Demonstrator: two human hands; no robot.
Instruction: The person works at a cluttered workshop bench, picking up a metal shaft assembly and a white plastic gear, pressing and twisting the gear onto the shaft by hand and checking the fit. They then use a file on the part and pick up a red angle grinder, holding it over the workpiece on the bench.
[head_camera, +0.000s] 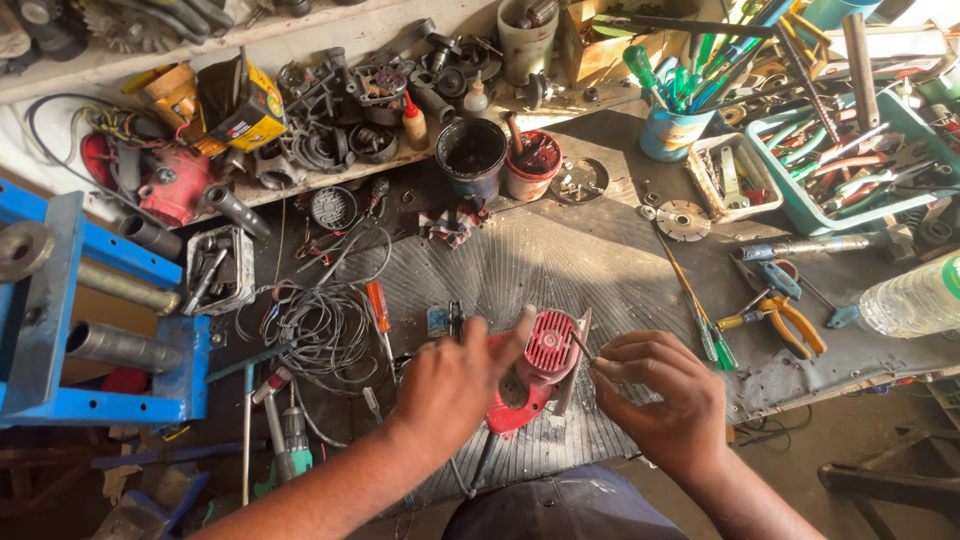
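The red power tool (535, 370) is steadied at the bench's near edge by the left hand (450, 385), clamped on its body; a thin screwdriver (583, 347) is pinched in the right hand (665, 400). A slipped tip could gouge the housing.

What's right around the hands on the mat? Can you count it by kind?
Red power tool, gripped by left hand: 1
Thin metal tool in right hand: 1
Orange-handled screwdriver: 1
Orange-handled pliers: 1
Green-handled screwdriver: 1
Total: 5
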